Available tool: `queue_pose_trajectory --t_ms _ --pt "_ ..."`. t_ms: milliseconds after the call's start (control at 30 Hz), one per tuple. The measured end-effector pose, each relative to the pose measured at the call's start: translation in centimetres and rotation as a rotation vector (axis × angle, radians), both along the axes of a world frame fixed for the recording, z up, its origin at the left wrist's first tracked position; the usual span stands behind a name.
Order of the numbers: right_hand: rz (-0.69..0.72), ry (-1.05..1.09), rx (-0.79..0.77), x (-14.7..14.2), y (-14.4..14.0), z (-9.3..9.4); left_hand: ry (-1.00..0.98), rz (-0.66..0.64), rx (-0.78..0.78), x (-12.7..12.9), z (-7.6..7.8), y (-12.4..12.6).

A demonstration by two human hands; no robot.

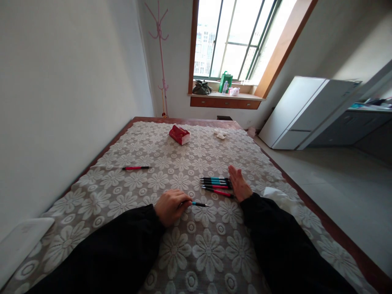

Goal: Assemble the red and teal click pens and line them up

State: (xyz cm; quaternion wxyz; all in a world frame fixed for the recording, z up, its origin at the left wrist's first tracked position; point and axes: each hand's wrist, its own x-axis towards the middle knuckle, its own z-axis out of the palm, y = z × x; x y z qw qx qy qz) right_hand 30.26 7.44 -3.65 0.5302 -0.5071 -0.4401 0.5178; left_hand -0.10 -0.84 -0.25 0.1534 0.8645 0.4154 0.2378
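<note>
My left hand [172, 206] pinches a blue-and-black pen [200, 204] by one end; its pointed tip faces right, low over the flowered tablecloth [208, 249]. My right hand [239, 185] rests on its edge with the fingers stretched out, at the right-hand ends of a row of several pens [213, 182]. Blue pens lie at the far side of that row and red ones at the near side. The nearest red pen [217, 191] slants slightly away from the others. Apart from these, a red-and-black pen [136, 168] lies by itself on the left.
A red tissue pack [179, 135] and a crumpled white tissue [219, 134] lie toward the table's far end. White paper or plastic [280, 197] is beside my right forearm. A white flat object [26, 241] sits at the near left corner. A wall borders the table's left side.
</note>
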Motion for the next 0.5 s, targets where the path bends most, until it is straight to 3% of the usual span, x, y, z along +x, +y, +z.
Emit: queue_pose_trajectory --t_ms 300,400,500 --pt "-0.015 0.083 -0.027 -0.7 -0.4 0.7 0.003 -0.009 -0.002 0.0 0.3 0.0" --pt "-0.055 -0.168 0.015 0.4 -0.3 1.6 0.012 -0.004 0.000 0.0 0.2 0.0" --pt "-0.088 -0.646 0.121 2.3 -0.5 3.2 0.022 0.000 0.003 0.0 0.2 0.0"
